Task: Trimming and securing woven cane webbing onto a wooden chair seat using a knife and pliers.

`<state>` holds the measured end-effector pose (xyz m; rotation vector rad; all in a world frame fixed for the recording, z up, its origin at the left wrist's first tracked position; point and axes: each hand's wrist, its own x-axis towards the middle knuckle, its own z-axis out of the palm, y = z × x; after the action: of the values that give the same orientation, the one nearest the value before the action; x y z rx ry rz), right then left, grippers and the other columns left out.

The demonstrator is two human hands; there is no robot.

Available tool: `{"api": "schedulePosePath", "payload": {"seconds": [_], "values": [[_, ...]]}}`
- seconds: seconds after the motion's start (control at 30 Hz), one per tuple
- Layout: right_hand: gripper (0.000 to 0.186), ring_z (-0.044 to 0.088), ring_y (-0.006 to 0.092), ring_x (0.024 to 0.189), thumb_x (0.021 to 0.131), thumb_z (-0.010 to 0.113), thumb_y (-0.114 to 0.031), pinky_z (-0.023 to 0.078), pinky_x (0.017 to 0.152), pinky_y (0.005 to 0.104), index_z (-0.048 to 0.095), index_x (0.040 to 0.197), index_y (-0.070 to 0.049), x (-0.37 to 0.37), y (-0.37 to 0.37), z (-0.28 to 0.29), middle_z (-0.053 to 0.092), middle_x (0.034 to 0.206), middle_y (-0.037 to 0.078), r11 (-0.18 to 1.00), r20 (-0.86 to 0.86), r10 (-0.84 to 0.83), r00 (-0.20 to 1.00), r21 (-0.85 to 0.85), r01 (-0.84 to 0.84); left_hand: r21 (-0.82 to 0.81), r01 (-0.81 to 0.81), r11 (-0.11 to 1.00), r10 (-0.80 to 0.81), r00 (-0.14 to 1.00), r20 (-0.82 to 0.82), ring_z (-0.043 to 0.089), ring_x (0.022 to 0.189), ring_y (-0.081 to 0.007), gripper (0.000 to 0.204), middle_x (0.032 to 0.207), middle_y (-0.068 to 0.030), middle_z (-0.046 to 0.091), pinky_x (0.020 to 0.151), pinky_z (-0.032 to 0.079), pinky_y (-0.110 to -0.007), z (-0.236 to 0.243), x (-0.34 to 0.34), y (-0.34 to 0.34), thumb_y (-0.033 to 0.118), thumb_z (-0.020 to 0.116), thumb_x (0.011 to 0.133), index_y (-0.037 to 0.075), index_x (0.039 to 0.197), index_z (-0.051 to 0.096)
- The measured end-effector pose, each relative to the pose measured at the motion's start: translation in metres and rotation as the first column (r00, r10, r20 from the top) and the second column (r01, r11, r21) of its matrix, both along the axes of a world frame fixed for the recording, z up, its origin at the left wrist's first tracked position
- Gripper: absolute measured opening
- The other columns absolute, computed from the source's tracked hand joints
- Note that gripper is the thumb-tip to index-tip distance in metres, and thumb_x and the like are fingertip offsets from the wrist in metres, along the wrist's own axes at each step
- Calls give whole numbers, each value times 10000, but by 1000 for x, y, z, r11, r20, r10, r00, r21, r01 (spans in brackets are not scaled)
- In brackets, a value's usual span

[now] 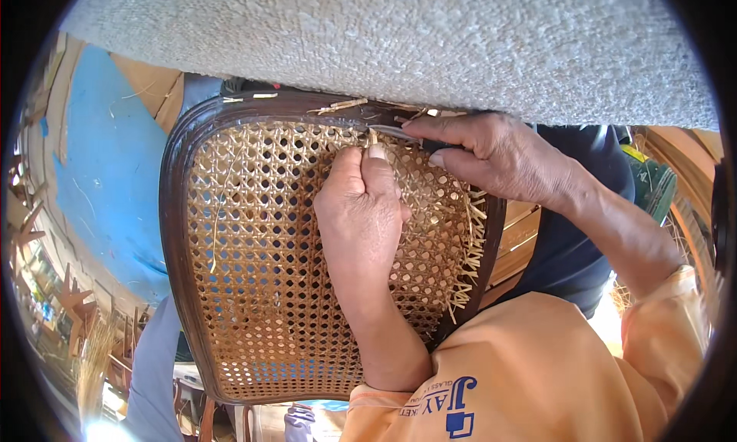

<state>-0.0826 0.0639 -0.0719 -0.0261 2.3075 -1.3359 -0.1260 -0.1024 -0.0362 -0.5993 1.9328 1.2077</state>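
Note:
A dark wooden chair frame with woven cane across its opening lies in front of me. My left hand rests over the upper middle of the weave, closed in a pinch on a short cane strand close to the frame's far rail. From the right, my right hand grips a knife, its thin metal blade pointing left along the inner edge of that rail. The blade tip is beside the strand. Most of the dark handle is hidden by the fingers.
Loose cane ends stick out along the frame's right side, and cut bits lie on the far rail. Grey textured fabric fills the top. At left is a blue surface; wooden pieces stand at far left.

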Motion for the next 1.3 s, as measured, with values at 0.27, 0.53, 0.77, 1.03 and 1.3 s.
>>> {"api": "schedulePosePath", "payload": {"seconds": [0.27,0.53,0.77,1.03,1.3], "values": [[194,662,291,756,850,554,-177,518,633,401,555,953,-13,-19,-21,45,644,787,168,853,192,98,977,490,-182,-196,353,915,-361,932,-7,540,463,-134,265,641,-82,562,435,447,-257,-8,-12,2,204,470,918,-40,883,566],[135,655,274,627,795,541,-125,532,547,370,560,841,1,-46,-53,77,634,721,133,716,-165,299,940,690,-106,-192,301,934,-350,877,-329,569,471,-161,274,552,-91,544,436,453,-322,-18,-4,-5,194,493,896,-40,801,599],[276,635,244,697,933,433,-249,529,556,319,615,867,-53,-25,-21,24,562,806,119,693,85,489,868,567,-446,-73,125,989,-134,982,-136,525,427,-134,235,583,-78,542,406,426,-264,-14,-3,-2,181,501,894,-27,833,592],[267,632,273,790,912,481,-266,527,650,358,612,983,-44,-32,-13,5,586,897,123,877,58,406,912,256,-407,-14,38,999,-39,998,-58,497,421,-114,236,589,-56,520,392,393,-242,-13,-3,-5,185,471,919,-11,813,548],[254,626,310,805,915,489,-263,522,668,395,605,980,-47,-18,-21,-1,598,920,128,834,3,392,920,420,-357,2,35,999,-35,999,-23,504,425,-110,232,591,-42,520,391,372,-233,-8,-5,-6,203,470,927,3,829,536]]}}
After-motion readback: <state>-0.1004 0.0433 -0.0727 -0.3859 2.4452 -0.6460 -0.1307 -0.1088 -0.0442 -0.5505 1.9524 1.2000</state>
